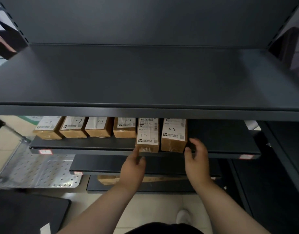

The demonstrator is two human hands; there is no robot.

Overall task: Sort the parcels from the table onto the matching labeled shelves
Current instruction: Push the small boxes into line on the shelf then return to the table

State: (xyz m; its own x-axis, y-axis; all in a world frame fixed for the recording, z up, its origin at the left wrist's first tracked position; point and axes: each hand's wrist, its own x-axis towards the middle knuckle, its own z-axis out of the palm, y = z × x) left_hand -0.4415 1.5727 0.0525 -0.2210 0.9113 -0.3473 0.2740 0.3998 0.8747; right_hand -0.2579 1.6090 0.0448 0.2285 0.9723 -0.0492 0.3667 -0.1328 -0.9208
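Observation:
Several brown cardboard parcels with white labels marked 1-7 stand in a row on a dark shelf (81, 144). The two rightmost parcels stick out furthest: one (147, 135) and the last one (173, 135). My left hand (134, 166) touches the lower left corner of the former with its fingertips, holding nothing. My right hand (196, 157) has its fingers spread, the thumb against the right side of the last parcel, not closed on it.
A wide bare dark shelf (145, 76) juts out above. Lower shelves (111, 163) sit below, the lowest holding a brown parcel (108, 179). A perforated metal platform (44, 173) stands at left, a dark table corner (27, 215) at bottom left.

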